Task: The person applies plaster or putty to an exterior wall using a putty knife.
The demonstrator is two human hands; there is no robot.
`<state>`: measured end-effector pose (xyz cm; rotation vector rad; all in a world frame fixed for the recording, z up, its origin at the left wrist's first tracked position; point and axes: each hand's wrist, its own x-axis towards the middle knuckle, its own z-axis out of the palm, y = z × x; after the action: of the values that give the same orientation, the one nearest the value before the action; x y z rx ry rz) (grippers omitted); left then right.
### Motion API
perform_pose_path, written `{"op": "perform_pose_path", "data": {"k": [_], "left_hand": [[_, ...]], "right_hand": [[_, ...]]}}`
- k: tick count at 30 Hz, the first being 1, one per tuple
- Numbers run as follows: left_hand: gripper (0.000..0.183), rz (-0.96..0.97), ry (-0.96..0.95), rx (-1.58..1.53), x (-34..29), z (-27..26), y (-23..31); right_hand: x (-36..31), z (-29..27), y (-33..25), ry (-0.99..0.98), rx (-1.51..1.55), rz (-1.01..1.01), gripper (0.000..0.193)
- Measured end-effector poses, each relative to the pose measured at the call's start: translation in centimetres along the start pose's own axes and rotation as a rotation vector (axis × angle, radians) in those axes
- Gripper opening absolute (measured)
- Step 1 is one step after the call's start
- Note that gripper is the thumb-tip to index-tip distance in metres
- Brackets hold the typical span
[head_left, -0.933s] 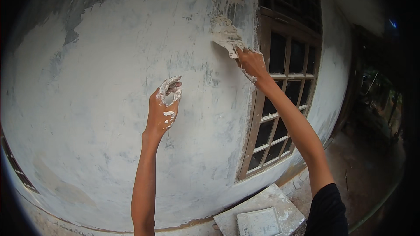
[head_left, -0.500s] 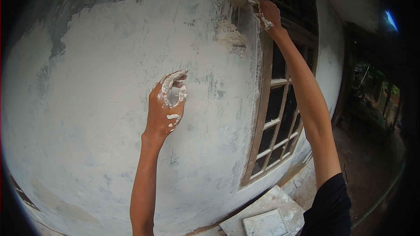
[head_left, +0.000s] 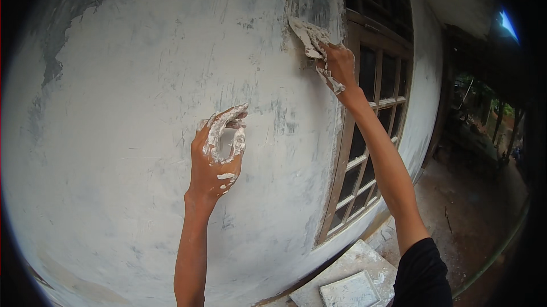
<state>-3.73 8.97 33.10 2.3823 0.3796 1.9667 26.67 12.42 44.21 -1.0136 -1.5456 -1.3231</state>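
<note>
Scraper: flat, caked | hands: paste-crusted | wall: streaky, patchy grey-white

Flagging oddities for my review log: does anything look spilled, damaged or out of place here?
Mainly stray white paste: it coats thumb and fingers of the left hand, though that holds no tool, and smears the right hand gripping a flat blade. The board below the window is also splotched white. Nothing else clearly stands out.

Soft, dim daylight on the pale wall, faint shadow below the right hand, blue-white glare at two o'clock, murky background at three, fisheye bowing, black vignetting at nine and three o'clock.
</note>
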Motion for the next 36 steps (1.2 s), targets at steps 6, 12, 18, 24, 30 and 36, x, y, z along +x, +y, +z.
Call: {"op": "perform_pose_path", "data": {"k": [6, 12, 18, 24, 30, 36], "left_hand": [[0.040, 0.009, 0.027, -0.024, -0.3, 0.3, -0.4], [0.035, 0.010, 0.016, 0.006, -0.2, 0.4, -0.3], [0.035, -0.008, 0.024, 0.027, -0.2, 0.8, 0.3], [0.037, 0.020, 0.045, 0.039, 0.1, 1.5, 0.0], [0.044, 0.161, 0.088, 0.243, 0.2, 2.0, -0.8], [0.051, 0.298, 0.113, 0.368, 0.4, 1.7, -1.8]], "right_hand": [[-3.8, 1.2, -1.2, 0.028, -0.085, -0.001, 0.045], [-6.1, 2.2, -3.3, -0.011, -0.074, 0.107, 0.053], [-8.5, 2.2, -4.3, -0.052, -0.086, 0.135, 0.055], [-10.0, 2.3, -4.7, -0.165, -0.117, 0.143, 0.061], [-10.9, -0.5, -3.8, -0.052, 0.026, 0.121, 0.044], [-1.3, -5.2, 0.8, 0.143, 0.208, 0.284, 0.023]]}}
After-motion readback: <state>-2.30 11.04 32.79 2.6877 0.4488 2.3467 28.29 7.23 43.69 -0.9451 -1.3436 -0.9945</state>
